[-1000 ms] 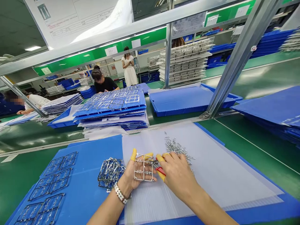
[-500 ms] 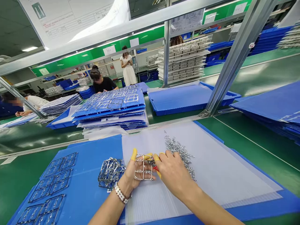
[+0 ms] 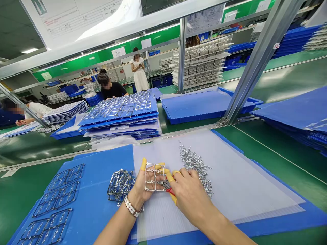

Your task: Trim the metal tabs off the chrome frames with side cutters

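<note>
My left hand [image 3: 141, 191], palm up with yellow finger cots, is closed on a small silvery sprue frame [image 3: 154, 177] with little chromed parts inside it. In my right hand [image 3: 190, 190] is a pair of red-handled nippers [image 3: 165, 184], its jaws at the lower right part of the frame. Most of the handles are hidden by the fingers. Just beyond the right hand spreads a heap of small shiny cut parts [image 3: 194, 165] on a translucent sheet [image 3: 230, 190]. Left of my left wrist lies a tangled pile of frames [image 3: 120, 185].
Several dark sprue frames [image 3: 55, 197] lie in a column on the blue board [image 3: 94, 204]. Behind stand a stack of loaded blue sheets [image 3: 120, 119] and a blue tray [image 3: 196, 105]. A slanted metal post [image 3: 255, 71] rises at right. Other people sit and stand farther off.
The nippers have shifted down along the frame's right side, and their jaws now reach its lower part. Several small parts on the frame's right side no longer show. The left hand keeps its hold.
</note>
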{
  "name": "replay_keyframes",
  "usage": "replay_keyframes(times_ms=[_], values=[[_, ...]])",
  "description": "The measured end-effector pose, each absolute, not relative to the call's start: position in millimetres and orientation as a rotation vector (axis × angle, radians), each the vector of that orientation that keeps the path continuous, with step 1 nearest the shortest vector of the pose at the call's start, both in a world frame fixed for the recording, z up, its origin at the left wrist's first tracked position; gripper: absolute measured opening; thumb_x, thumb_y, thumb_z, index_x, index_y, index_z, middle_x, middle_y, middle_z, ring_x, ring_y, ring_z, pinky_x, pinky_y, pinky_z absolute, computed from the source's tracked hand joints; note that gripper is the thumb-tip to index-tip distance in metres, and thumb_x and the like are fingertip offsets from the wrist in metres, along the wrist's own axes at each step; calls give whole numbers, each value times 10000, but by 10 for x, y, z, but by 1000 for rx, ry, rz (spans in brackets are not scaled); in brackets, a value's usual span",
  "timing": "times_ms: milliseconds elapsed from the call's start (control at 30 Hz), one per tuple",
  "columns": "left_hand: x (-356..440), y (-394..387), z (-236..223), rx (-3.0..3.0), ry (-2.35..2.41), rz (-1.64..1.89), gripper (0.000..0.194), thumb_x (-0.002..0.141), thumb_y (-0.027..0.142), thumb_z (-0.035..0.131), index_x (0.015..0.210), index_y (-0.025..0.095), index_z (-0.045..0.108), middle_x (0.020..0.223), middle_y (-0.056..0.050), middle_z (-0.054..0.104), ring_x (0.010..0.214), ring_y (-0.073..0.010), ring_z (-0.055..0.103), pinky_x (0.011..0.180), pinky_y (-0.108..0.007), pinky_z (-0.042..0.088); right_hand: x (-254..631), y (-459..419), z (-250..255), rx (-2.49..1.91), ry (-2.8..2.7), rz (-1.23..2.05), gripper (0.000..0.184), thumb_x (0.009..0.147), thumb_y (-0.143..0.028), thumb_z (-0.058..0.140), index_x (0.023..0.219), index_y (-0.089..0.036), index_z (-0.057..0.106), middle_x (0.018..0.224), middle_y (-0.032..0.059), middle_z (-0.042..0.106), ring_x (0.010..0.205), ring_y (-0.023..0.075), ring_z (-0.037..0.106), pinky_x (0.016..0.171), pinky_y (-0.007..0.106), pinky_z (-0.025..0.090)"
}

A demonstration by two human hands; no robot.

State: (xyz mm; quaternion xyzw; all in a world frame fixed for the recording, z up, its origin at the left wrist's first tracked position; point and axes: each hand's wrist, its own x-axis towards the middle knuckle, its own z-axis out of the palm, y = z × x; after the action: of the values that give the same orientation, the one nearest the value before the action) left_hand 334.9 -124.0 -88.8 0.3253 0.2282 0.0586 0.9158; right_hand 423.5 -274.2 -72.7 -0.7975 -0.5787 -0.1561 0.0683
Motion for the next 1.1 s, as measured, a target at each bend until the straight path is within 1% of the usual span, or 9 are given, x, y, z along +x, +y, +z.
replay_keyframes(times_ms=[167, 400, 533, 633, 700, 833, 933, 1000, 1100], values=[[3346, -1233, -937, 680, 470, 113, 730, 848, 638, 321, 1159, 39, 599, 1052, -201, 661, 770, -233, 641, 584, -349, 527, 4198, -2700, -723, -2438, -1769, -517, 170, 737, -171, 612, 904, -200, 632, 740, 36, 590, 742, 217, 497, 646, 379, 267], [3338, -1245, -867, 736, 481, 148, 744, 833, 661, 320, 1162, 53, 596, 1078, -203, 646, 786, -237, 634, 607, -344, 514, 4268, -2774, -694, -2328, -1711, -449, 199, 702, -122, 626, 885, -200, 624, 741, 25, 611, 729, 208, 529, 647, 355, 306], [3306, -1338, -902, 1020, 460, 392, 723, 833, 661, 323, 1280, 123, 508, 1170, -172, 599, 923, -256, 596, 781, -406, 489, 4407, -2760, -662, -2087, -1352, 30, 192, 779, -309, 582, 950, -224, 601, 846, 32, 648, 783, 201, 570, 677, 336, 385], [3261, -1450, -949, 1494, 378, 609, 755, 778, 572, 546, 1402, 193, 353, 1291, -137, 518, 1110, -281, 503, 991, -445, 356, 4400, -2602, -685, -1779, -959, 511, 274, 785, -466, 544, 902, -220, 579, 791, 9, 645, 713, 168, 585, 637, 302, 437], [3229, -1513, -923, 1742, 312, 698, 859, 683, 467, 703, 1412, 195, 337, 1337, -145, 473, 1222, -320, 401, 1074, -469, 232, 4354, -2465, -719, -1558, -776, 638, 301, 744, -467, 588, 888, -204, 560, 800, 10, 643, 732, 164, 595, 673, 300, 465], [3184, -1548, -726, 1745, 278, 827, 830, 596, 287, 796, 1347, 208, 451, 1430, -127, 375, 1362, -315, 210, 1129, -412, 100, 4328, -2311, -746, -1388, -682, 589, 312, 727, -433, 612, 913, -192, 541, 866, 33, 638, 785, 165, 604, 734, 304, 487], [3186, -1499, -649, 1387, 342, 825, 794, 644, 289, 771, 1357, 286, 423, 1517, -27, 233, 1407, -254, 113, 1127, -331, 137, 4342, -2308, -735, -1505, -811, 399, 269, 788, -395, 558, 972, -199, 544, 896, 48, 644, 789, 164, 609, 731, 298, 494], [3224, -1461, -699, 1083, 364, 741, 742, 718, 383, 703, 1381, 319, 374, 1498, -30, 285, 1384, -254, 206, 1098, -349, 227, 4287, -2301, -757, -1575, -1013, 257, 204, 827, -307, 506, 1000, -208, 548, 894, 50, 646, 787, 165, 608, 720, 297, 495], [3313, -1424, -834, 724, 340, 567, 691, 778, 536, 573, 1386, 270, 378, 1341, -100, 501, 1249, -292, 436, 1026, -428, 337, 4091, -2255, -849, -1566, -1337, 65, 219, 809, -132, 442, 977, -213, 557, 890, 52, 640, 822, 174, 594, 736, 317, 488]])
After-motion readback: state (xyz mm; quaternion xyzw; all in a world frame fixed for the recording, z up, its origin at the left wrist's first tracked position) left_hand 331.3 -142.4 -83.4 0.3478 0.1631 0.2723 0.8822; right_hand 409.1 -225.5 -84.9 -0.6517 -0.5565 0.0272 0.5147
